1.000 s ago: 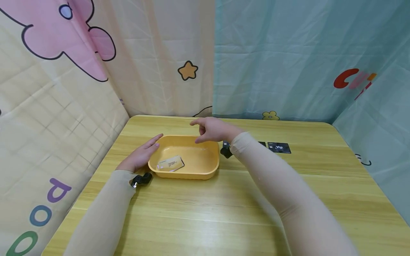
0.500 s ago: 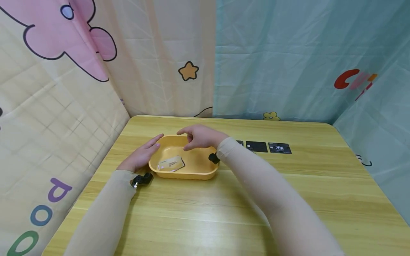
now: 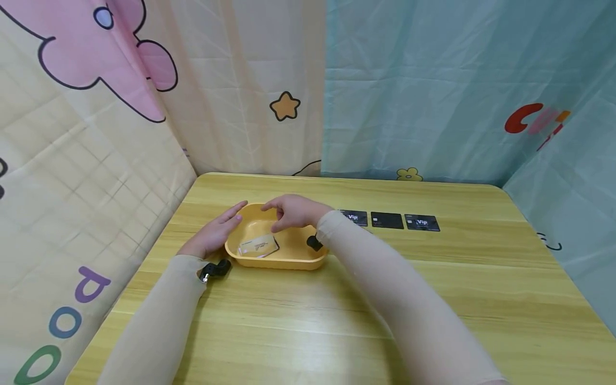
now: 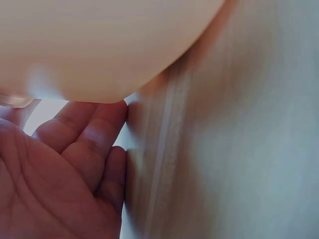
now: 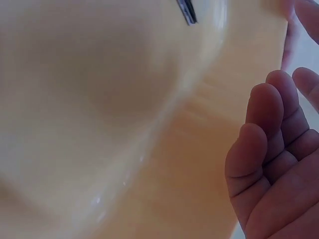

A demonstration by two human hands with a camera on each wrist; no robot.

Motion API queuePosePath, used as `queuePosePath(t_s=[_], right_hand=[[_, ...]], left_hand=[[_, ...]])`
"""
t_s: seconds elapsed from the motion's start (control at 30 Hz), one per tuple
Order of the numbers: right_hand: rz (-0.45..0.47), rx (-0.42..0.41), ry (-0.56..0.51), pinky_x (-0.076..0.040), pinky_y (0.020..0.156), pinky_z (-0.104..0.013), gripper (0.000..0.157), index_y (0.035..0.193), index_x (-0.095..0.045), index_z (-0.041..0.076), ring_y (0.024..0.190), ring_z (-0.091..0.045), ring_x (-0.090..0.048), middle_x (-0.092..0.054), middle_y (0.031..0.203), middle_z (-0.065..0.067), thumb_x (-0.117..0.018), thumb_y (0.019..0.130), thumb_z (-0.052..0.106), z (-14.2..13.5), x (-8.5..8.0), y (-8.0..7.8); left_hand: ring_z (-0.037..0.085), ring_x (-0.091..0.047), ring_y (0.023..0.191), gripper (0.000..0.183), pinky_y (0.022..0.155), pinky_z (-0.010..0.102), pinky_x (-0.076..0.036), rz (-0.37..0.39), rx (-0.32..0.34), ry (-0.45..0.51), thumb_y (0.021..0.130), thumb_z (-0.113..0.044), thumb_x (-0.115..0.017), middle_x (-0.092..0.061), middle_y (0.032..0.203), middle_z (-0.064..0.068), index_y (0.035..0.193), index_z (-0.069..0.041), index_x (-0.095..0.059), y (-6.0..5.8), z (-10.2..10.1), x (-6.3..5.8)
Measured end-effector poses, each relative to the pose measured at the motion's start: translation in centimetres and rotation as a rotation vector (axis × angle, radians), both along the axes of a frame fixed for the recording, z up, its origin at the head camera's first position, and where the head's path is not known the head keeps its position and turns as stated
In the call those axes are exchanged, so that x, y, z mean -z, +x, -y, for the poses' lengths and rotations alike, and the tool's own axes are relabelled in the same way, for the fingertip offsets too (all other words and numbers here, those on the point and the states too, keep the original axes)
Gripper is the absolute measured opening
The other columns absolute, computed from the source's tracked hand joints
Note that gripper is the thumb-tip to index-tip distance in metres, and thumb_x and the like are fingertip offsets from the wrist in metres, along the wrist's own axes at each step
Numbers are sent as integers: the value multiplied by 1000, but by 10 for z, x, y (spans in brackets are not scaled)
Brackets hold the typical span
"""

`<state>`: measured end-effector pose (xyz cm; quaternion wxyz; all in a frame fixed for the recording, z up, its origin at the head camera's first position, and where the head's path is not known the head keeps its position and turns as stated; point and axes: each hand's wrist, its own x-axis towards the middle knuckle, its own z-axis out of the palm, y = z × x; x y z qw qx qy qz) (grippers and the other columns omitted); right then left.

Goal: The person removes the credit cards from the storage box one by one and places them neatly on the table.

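Observation:
A shallow yellow-orange plastic tray (image 3: 293,264) sits on the table. My left hand (image 3: 213,235) rests along its left end with fingers extended; in the left wrist view, fingertips (image 4: 112,117) lie right at the tray's outer wall (image 4: 89,59). Inside, toward the front left, lie a few overlapping cards, a gold one (image 3: 259,245) on top. Above the tray is my right hand (image 3: 294,210), thumb and index finger apart with nothing between them. The right wrist view has its loosely bent fingers (image 5: 266,107) beside the tray wall and the edge of the cards (image 5: 187,11) at the top.
Three black cards lie in a row right of the tray: a Vip card (image 3: 356,218) partly behind the right sleeve, a plainer one (image 3: 387,220) and another Vip card (image 3: 422,223). Printed curtains (image 3: 409,96) hang at the table's back and sides.
My right hand has moved left and lower, from the tray's back right to over its middle, uncovering more of the black cards. The left hand and the cards in the tray stay put.

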<state>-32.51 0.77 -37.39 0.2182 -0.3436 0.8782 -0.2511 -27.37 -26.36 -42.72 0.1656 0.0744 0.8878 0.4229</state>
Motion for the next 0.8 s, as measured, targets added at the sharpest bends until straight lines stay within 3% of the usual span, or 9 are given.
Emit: queuePosePath(t_s=[0.37,0.67,0.8], right_hand=[[-8,-56,29,-46,66,-26,64,152,-58,19,74,-14,-56,-65,86,-2,-83,93,25,11,21,-2],[104,-28,85,-50,70,-27,66,151,-59,24,83,-18,-60,-67,98,-3,-86,90,28,12,25,-4],[91,-48,126,-50,75,-27,66,149,-61,24,88,-17,-60,-67,102,-2,-87,89,29,11,27,-4]], left_hand=[[49,-21,159,58,126,70,-19,-6,5,-4,113,-53,-34,-16,177,14,168,-44,-17,0,0,0],[48,-17,160,59,126,71,-16,-13,4,-11,113,-55,-33,-16,177,13,168,-43,-18,1,-1,-2],[47,-16,161,59,127,70,-16,-16,4,-2,113,-54,-34,-16,177,13,169,-42,-19,2,-1,-3]])
